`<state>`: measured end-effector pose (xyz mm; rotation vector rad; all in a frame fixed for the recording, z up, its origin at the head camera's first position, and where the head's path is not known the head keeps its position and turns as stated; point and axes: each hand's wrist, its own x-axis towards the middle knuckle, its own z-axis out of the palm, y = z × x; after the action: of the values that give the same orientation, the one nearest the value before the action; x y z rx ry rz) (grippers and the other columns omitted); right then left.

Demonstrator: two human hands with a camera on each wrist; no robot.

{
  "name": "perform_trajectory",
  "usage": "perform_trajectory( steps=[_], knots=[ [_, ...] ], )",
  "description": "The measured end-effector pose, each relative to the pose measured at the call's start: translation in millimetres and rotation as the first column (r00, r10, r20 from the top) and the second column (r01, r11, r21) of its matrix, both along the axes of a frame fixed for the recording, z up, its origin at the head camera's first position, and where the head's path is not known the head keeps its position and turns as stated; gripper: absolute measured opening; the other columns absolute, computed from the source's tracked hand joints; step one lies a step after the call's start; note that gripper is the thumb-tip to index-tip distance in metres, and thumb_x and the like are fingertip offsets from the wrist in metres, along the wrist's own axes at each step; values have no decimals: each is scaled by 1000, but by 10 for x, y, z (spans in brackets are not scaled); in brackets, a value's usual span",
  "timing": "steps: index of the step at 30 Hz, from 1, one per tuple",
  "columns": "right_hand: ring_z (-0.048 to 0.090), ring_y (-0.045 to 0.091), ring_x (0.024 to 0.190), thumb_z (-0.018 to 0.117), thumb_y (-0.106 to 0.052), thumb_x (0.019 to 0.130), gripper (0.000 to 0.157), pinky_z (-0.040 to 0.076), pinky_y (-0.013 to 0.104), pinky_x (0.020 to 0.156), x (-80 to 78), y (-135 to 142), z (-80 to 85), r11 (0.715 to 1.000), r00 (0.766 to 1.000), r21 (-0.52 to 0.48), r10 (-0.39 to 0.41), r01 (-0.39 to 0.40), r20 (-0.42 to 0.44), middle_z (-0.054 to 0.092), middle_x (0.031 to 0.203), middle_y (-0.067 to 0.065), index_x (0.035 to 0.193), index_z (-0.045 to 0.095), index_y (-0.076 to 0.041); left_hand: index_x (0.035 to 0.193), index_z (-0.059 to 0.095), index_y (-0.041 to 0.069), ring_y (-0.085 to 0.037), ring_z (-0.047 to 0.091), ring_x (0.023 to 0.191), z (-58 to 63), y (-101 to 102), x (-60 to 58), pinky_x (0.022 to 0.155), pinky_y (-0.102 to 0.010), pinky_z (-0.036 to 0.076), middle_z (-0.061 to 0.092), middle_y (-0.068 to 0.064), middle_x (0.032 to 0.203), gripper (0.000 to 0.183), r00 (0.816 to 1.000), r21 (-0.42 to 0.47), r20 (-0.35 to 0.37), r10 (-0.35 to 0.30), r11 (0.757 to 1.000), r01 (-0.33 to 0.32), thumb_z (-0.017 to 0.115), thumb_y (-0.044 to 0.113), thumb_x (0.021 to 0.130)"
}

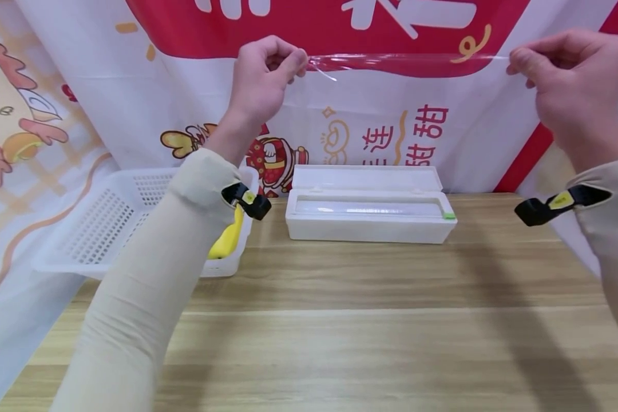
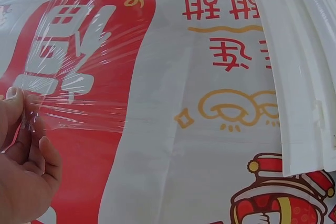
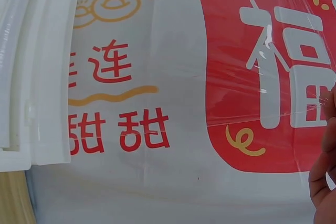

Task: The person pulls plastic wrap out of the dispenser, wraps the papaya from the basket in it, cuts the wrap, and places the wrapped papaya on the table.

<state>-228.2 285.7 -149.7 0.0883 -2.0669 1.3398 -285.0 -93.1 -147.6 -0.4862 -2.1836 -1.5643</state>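
A sheet of clear plastic wrap (image 1: pixel 391 60) stretches in the air between both hands, high over the back of the table. My left hand (image 1: pixel 268 71) pinches one end between thumb and fingers; in the left wrist view, creases fan out from the pinch of that hand (image 2: pixel 29 156). At the other end my right hand (image 1: pixel 571 74) pinches the wrap, and only part of this hand (image 3: pixel 325 156) enters the right wrist view. Below stands a white plastic wrap box (image 1: pixel 371 229) with its lid (image 1: pixel 365 177) raised and a clear roll (image 1: pixel 360 207) inside.
A white perforated basket (image 1: pixel 90 229) stands on the left of the wooden table (image 1: pixel 365 343), with a yellow object (image 1: pixel 226 240) in it, partly hidden by the left arm. A printed white and red cloth (image 1: pixel 407 126) hangs behind. A green piece (image 1: pixel 448 216) sits at the box's right end.
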Motion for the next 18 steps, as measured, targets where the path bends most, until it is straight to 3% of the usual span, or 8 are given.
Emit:
perform_trajectory(
  steps=[13, 18],
  knots=[
    [60, 0, 95, 72, -42, 94, 40, 49, 14, 96, -14, 22, 130, 1000, 1000, -13, 4, -5, -17, 78, 114, -19, 125, 78, -19, 125, 73, 11, -11, 60, 102, 208, 24, 36, 98, -21, 53, 70, 4, 109, 27, 1000, -28, 1, 24, 999, -24, 64, 27, 105],
    [56, -2, 98, 67, -48, 95, 43, 48, 13, 96, 50, 19, 186, 998, 997, 10, -56, 56, 46, 75, 118, -22, 130, 76, -26, 126, 72, 12, -9, 60, 103, 280, 57, 48, 99, -20, 54, 70, 3, 112, 28, 1000, -35, 0, 31, 999, -31, 63, 27, 105]
  ],
)
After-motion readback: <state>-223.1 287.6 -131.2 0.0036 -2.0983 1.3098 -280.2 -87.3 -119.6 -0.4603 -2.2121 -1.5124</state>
